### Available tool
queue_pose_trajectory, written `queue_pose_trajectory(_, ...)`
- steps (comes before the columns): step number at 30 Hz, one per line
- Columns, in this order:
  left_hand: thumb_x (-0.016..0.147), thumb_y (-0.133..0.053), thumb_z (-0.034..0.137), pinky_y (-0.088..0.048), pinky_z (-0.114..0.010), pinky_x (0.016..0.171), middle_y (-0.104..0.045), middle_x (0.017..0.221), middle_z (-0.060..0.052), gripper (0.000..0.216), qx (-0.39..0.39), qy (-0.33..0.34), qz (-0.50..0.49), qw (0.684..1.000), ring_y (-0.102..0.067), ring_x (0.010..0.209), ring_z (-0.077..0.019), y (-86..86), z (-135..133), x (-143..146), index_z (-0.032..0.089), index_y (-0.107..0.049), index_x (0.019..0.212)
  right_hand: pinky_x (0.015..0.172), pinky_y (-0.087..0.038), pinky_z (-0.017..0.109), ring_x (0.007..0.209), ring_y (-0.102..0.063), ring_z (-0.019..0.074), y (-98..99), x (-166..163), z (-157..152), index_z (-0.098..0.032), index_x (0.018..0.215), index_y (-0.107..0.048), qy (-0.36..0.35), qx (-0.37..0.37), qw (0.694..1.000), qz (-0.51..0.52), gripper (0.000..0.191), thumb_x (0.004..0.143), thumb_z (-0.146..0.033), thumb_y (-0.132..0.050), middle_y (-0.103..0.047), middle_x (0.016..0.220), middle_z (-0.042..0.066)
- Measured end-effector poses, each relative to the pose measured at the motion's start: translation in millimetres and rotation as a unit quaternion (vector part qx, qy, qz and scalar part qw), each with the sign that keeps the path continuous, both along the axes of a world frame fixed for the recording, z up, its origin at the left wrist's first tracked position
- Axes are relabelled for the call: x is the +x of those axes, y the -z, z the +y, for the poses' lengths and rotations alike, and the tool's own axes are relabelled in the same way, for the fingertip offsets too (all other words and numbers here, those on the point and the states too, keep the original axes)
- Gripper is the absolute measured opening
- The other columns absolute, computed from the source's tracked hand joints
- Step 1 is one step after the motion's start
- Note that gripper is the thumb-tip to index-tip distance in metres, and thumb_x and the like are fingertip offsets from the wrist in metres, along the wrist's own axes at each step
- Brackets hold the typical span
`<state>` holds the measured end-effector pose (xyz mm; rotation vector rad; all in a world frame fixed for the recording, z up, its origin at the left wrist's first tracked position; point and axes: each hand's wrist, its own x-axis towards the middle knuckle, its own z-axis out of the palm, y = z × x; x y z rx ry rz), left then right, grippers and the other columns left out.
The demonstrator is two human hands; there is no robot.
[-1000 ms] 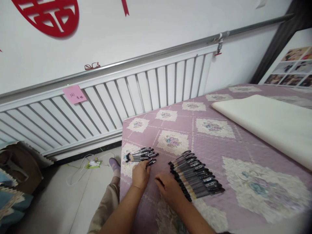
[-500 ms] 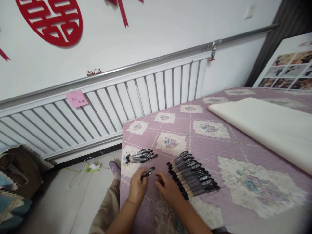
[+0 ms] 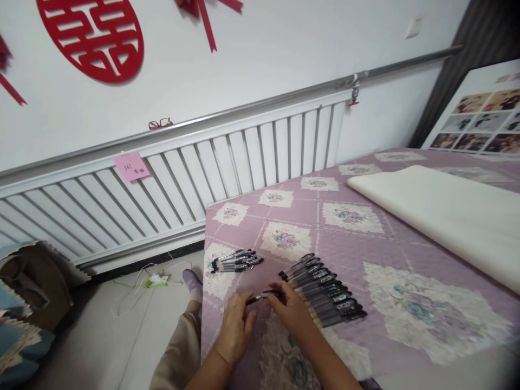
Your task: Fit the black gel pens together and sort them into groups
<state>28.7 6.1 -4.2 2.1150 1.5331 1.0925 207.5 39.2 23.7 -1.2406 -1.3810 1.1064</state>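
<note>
Both my hands pinch one black pen (image 3: pixel 264 296) just above the purple bedspread (image 3: pixel 365 249). My left hand (image 3: pixel 238 327) holds its left end with curled fingers. My right hand (image 3: pixel 292 311) grips the cap end, fingers closed. A small bundle of several black pens (image 3: pixel 235 260) lies to the upper left of my hands. A long neat row of several capped pens (image 3: pixel 325 292) lies just right of my right hand, touching its fingers.
A cream folded blanket (image 3: pixel 447 216) lies across the bed at right. A white radiator cover (image 3: pixel 182 173) with a pink note (image 3: pixel 130 165) lines the wall. A power strip with cords (image 3: pixel 156 279) lies on the floor. My knee (image 3: pixel 179 346) is at the bed's left edge.
My left hand took one pen from beside the small bundle and drew it toward me. My right hand has now closed on its other end beside the long row.
</note>
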Motion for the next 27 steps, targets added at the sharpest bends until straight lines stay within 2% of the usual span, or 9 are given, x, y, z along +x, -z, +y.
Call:
queue_pose_trajectory(2,0.089,-0.043,0.026,-0.043,-0.042,0.090,-0.059,0.107,-0.009,0.029,-0.005,0.015,0.018,1.000,-0.053,0.102,-0.0231,-5.0,0,0,0.023,-0.056,0.115,0.071,-0.049,0.031,0.077,-0.063,0.0194,-0.8,6,-1,-0.020,0.092,-0.063,0.007,-0.023,0.999,0.043,0.027,0.069,-0.034,-0.062,-0.069,0.085,0.004)
queue_pose_trajectory(5,0.091,-0.039,0.026,-0.044,-0.042,0.085,-0.060,0.100,-0.008,0.028,-0.013,0.016,0.037,0.999,-0.054,0.095,-0.0229,-10.0,1,1,0.022,-0.058,0.111,0.054,-0.044,0.025,0.055,-0.055,0.0131,-1.9,11,-4,-0.019,0.088,-0.061,-0.001,-0.060,0.992,0.107,0.027,0.068,-0.037,-0.063,-0.060,0.063,-0.003)
queue_pose_trajectory(10,0.091,-0.038,0.028,-0.042,-0.042,0.084,-0.061,0.098,-0.009,0.030,-0.021,0.010,0.069,0.997,-0.054,0.093,-0.0237,-11.2,1,3,0.021,-0.058,0.112,0.049,-0.037,0.022,0.046,-0.046,0.0099,-2.9,17,-8,-0.019,0.084,-0.059,-0.016,-0.064,0.990,0.125,0.026,0.072,-0.042,-0.059,-0.048,0.049,-0.008)
queue_pose_trajectory(14,0.090,-0.039,0.027,-0.043,-0.040,0.082,-0.062,0.096,-0.008,0.028,-0.021,0.013,0.092,0.995,-0.055,0.091,-0.0238,-10.4,3,4,0.020,-0.060,0.109,0.051,-0.039,0.023,0.051,-0.051,0.0119,-3.7,20,-10,-0.020,0.086,-0.061,-0.042,-0.033,0.998,0.044,0.024,0.075,-0.040,-0.055,-0.053,0.055,-0.005)
queue_pose_trajectory(18,0.090,-0.041,0.026,-0.042,-0.039,0.080,-0.062,0.093,-0.007,0.026,-0.013,0.014,0.111,0.994,-0.055,0.089,-0.0235,-11.3,2,5,0.021,-0.061,0.107,0.067,-0.046,0.027,0.073,-0.060,0.0170,-9.3,22,-13,-0.020,0.085,-0.064,-0.050,0.022,0.997,-0.049,0.019,0.077,-0.035,-0.054,-0.066,0.076,0.001)
queue_pose_trajectory(23,0.090,-0.042,0.024,-0.042,-0.040,0.080,-0.061,0.093,-0.007,0.026,-0.002,0.018,0.133,0.991,-0.054,0.089,-0.0234,-12.0,1,6,0.020,-0.060,0.108,0.075,-0.046,0.029,0.080,-0.061,0.0183,-16.4,18,-17,-0.020,0.086,-0.065,-0.081,0.058,0.989,-0.111,0.017,0.079,-0.030,-0.052,-0.068,0.084,0.003)
queue_pose_trajectory(27,0.088,-0.045,0.022,-0.042,-0.041,0.081,-0.061,0.095,-0.008,0.027,-0.001,0.037,0.146,0.989,-0.053,0.090,-0.0240,-8.5,2,6,0.021,-0.059,0.111,0.080,-0.046,0.031,0.086,-0.061,0.0192,-13.2,9,-18,-0.020,0.088,-0.065,-0.124,0.076,0.981,-0.131,0.019,0.075,-0.021,-0.051,-0.069,0.090,0.004)
